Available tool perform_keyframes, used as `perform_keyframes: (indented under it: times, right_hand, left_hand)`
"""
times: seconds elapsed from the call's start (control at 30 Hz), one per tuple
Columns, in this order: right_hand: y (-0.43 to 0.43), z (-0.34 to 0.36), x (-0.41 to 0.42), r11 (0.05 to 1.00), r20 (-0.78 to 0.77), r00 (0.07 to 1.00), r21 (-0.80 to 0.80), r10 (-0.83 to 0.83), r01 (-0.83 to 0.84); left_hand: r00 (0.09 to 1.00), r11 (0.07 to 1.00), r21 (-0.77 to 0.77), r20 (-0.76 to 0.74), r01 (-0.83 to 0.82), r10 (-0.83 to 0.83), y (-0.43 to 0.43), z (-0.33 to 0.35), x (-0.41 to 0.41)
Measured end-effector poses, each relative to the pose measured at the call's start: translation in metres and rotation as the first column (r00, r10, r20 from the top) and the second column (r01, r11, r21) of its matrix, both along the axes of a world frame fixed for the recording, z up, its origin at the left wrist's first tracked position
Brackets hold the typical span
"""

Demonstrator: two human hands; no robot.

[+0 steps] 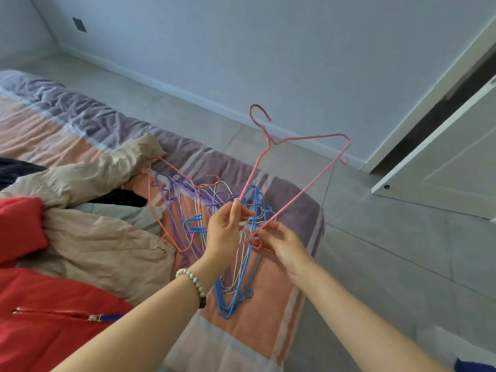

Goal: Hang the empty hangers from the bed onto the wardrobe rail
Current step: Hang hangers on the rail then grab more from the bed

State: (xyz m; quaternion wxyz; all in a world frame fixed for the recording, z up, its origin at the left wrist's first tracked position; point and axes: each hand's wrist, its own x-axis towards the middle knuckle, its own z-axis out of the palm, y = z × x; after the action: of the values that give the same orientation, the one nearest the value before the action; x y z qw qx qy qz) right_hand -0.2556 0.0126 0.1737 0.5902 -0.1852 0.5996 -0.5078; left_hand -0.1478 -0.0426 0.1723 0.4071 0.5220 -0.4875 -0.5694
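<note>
Nearest: red jacket lies at lower left of the bed, zip showing; a beige garment is crumpled beyond it.

Left hand, bead bracelet on the wrist, pinches one arm of the pink hanger between thumb and fingertips. Right hand is closed around the hanger's lower corner, where the small end loop sits. Both hands grip the same hanger; it is lifted clear of the bed, hook pointing up and away, frame tilted toward the right.

Under the hands: pile of hangers on the bed cover, blue ones nearest, white and purple mixed in, one orange hanger at the left edge. They overlap; hooks look interlocked in places.

Far: grey floor, pale wall, and at right an open white door with a dark gap behind. Wardrobe rail is not in view.

Judgement: step in hand is separating one hanger from the pile and carrying it to the rail.
- Check that no other hook trails from the pink frame before moving off.
- Shift one hand up near the neck so the hook leads.
- Turn toward the door at right; hook opening should face the rail.
</note>
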Motion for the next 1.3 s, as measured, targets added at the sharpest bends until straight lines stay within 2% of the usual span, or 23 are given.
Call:
perform_keyframes:
  times: [0.1, 0.2, 0.33, 0.43, 0.57, 0.7, 0.9, 1.07, 1.3]
  right_hand:
    - [0.004, 0.060, -0.033, 0.997, -0.067, 0.995, -0.048, -0.068, 0.065]
    - [0.019, 0.123, -0.070, 0.994, -0.238, 0.968, -0.098, -0.077, 0.055]
    - [0.056, 0.214, -0.132, 0.987, -0.555, 0.821, -0.154, -0.131, 0.054]
    - [0.097, 0.291, -0.175, 0.967, -0.658, 0.719, -0.244, -0.225, 0.079]
    - [0.157, 0.380, -0.211, 0.925, -0.625, 0.700, -0.351, -0.346, 0.144]
    - [0.229, 0.446, -0.236, 0.849, -0.578, 0.653, -0.486, -0.490, 0.206]
    - [0.350, 0.509, -0.254, 0.728, -0.570, 0.471, -0.624, -0.673, 0.284]
    - [0.455, 0.538, -0.265, 0.629, -0.549, 0.309, -0.692, -0.777, 0.354]
    - [0.593, 0.561, -0.284, 0.479, -0.490, 0.102, -0.754, -0.866, 0.449]
  left_hand:
    - [0.994, 0.996, -0.054, -0.070, 0.077, -0.081, 0.000, 0.061, -0.038]
    - [0.966, 0.978, -0.086, -0.159, 0.192, -0.204, 0.005, 0.126, -0.074]
    - [0.884, 0.902, -0.141, -0.184, 0.409, -0.430, 0.016, 0.210, -0.121]
    - [0.797, 0.802, -0.221, -0.137, 0.554, -0.588, 0.036, 0.275, -0.157]
    - [0.629, 0.583, -0.327, 0.046, 0.744, -0.776, 0.079, 0.362, -0.197]
    - [0.446, 0.364, -0.393, 0.138, 0.845, -0.884, 0.136, 0.438, -0.239]
    - [0.164, 0.030, -0.456, 0.257, 0.889, -0.952, 0.241, 0.513, -0.291]
    - [-0.009, -0.153, -0.483, 0.286, 0.862, -0.958, 0.337, 0.549, -0.329]
    - [-0.154, -0.299, -0.528, 0.301, 0.795, -0.941, 0.476, 0.578, -0.377]
